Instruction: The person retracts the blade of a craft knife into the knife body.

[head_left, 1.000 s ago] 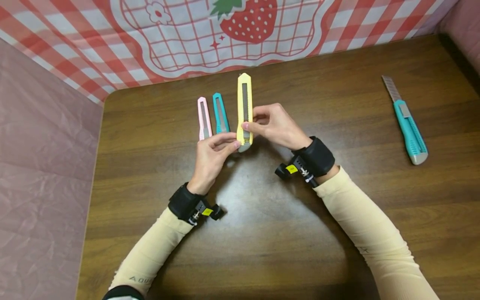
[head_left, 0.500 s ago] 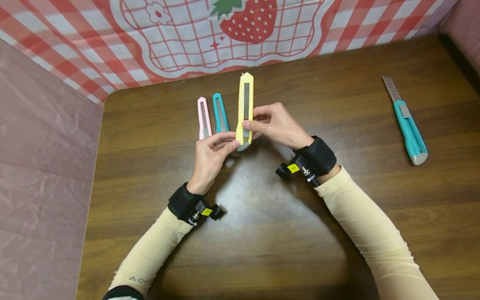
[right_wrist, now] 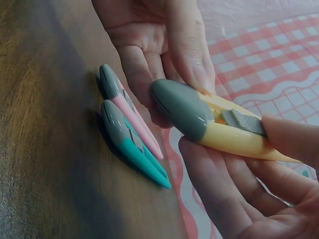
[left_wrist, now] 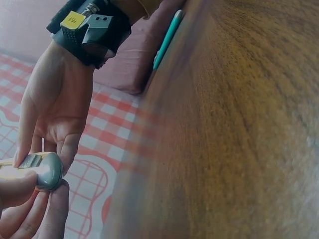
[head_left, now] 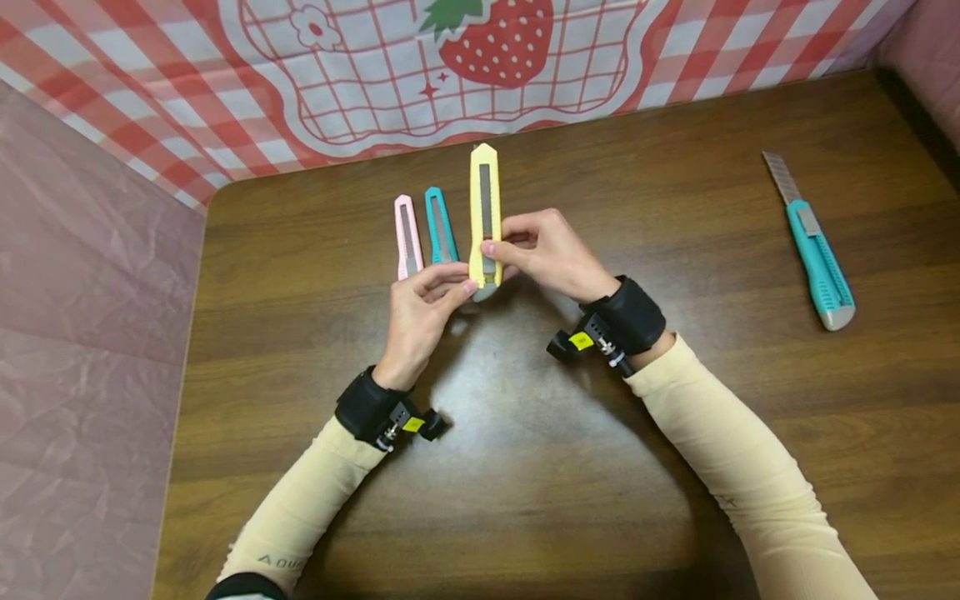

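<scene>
A yellow utility knife (head_left: 485, 200) with a grey end cap (right_wrist: 182, 107) is held up above the table between both hands. My left hand (head_left: 423, 321) pinches its lower end near the cap. From the other side my right hand (head_left: 555, 254) grips the body, its thumb on the grey slider (right_wrist: 241, 122). Behind the left hand, a pink utility knife (head_left: 407, 233) and a teal utility knife (head_left: 441, 225) lie side by side; the left hand hides the pink one's lower end in the head view.
A larger teal utility knife (head_left: 820, 262) lies at the right on the wooden table (head_left: 525, 483), its segmented blade (head_left: 782, 177) extended toward the back. A red-and-white checked cloth (head_left: 360, 92) hangs along the far edge. Pink fabric (head_left: 82, 333) borders the left side.
The yellow utility knife and right hand have shifted slightly, first right, then back left. Both hands keep their grip, and the knives on the table have not moved.
</scene>
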The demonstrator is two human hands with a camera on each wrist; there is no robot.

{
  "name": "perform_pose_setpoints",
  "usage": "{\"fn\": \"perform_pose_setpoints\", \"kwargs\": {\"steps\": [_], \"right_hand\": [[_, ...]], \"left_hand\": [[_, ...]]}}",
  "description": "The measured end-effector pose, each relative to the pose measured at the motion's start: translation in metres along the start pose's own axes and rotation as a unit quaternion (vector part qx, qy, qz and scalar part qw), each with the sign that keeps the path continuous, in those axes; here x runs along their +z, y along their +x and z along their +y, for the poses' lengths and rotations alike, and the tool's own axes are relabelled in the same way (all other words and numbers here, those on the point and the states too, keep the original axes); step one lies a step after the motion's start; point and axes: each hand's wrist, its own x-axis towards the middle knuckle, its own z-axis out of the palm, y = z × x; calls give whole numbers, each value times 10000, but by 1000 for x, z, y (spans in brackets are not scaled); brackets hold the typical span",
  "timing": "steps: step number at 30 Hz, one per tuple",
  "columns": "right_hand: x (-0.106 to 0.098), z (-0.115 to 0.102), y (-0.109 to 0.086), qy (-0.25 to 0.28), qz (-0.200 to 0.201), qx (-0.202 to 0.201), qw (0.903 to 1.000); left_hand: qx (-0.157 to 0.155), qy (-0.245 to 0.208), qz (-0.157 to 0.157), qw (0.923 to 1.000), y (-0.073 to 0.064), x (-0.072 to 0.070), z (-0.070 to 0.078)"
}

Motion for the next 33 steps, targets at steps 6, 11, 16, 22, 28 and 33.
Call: {"fn": "perform_pose_setpoints", "kwargs": {"steps": [6,11,16,22,28,33], "right_hand": [[1,-5,-2,-264,200,-109,9994],[2,-6,-4,-482,311,-255,9980],[2,-7,-5,-431,330,-261,9982],[3,-8,-5,-283,344,-160,9989],[2,0,-1,-221,234,-22,9995],[2,14,4,-2,153,-115,9998]], "left_hand": [[-8,-117,-72,9999,1,0,1],[12,-170,-121,9998,1,0,1],[2,-184,-115,9998,0,0,2],[6,-131,-82,9999,1,-1,2],[-13,-152,-85,9998,1,-2,3],[-10,-214,-16,9998,1,-3,3]]}}
